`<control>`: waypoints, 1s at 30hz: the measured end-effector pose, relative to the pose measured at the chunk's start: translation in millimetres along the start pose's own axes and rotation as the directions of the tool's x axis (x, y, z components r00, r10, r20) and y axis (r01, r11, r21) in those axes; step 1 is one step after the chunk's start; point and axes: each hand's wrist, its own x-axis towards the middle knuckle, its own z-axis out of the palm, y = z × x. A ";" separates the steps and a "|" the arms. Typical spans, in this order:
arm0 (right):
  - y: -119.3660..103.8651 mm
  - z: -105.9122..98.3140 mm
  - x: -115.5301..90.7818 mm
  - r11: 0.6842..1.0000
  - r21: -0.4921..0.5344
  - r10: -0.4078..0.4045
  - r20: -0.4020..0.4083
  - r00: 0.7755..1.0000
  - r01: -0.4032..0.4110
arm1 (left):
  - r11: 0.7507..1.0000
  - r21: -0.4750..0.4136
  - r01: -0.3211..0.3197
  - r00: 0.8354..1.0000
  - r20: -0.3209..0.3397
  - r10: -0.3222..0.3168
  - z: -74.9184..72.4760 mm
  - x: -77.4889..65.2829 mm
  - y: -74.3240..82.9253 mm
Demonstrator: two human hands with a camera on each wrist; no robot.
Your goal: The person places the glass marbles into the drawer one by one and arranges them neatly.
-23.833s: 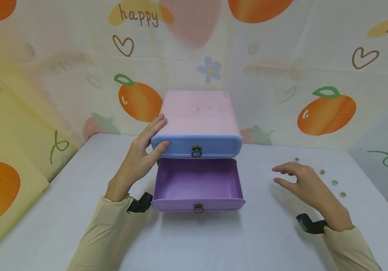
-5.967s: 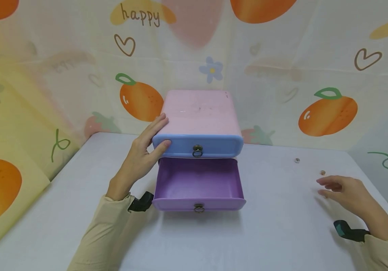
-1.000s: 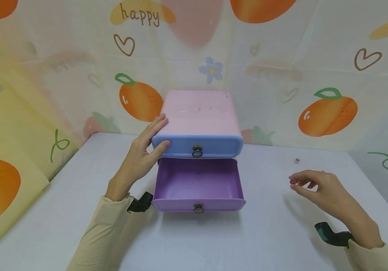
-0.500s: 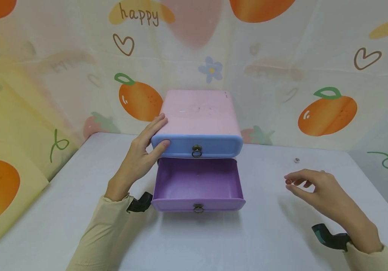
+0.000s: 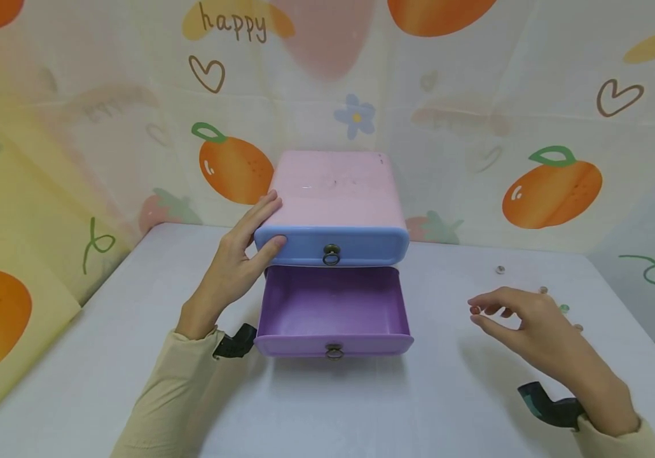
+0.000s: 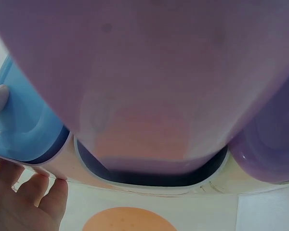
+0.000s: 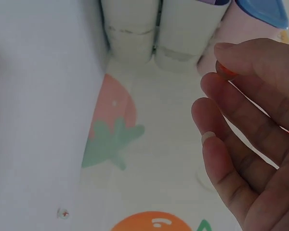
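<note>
My left hand (image 5: 230, 273) rests on the left side of a small drawer unit (image 5: 333, 187). Its thumb lies on the blue top drawer front (image 5: 304, 248); straight fingers lie along the pink side. Below that, a purple drawer (image 5: 333, 345) is pulled out, and it fills much of the left wrist view. To the right, above the table, my right hand (image 5: 539, 331) pinches a small orange-red glass marble (image 5: 475, 310) between thumb and fingertip. The right wrist view shows the marble (image 7: 225, 71) partly covered by the thumb.
Several small marbles lie beyond my right hand, including a pale one (image 5: 500, 270) and a green one (image 5: 565, 308). In the left wrist view another purple drawer front (image 6: 274, 149) sits shut below the pulled-out one. A patterned cloth (image 5: 448, 152) hangs behind the table.
Over the last second my right hand has moved left with the marble, uncovering other marbles behind it. Six seconds ago it was farther right. The left hand and drawers have stayed put.
</note>
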 end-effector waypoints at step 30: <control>-25.6 17.8 13.7 0.973 0.138 -0.175 -0.088 0.981 0.186 | 1.000 -0.008 0.008 1.000 0.013 -0.008 -1.3 0.0 -0.5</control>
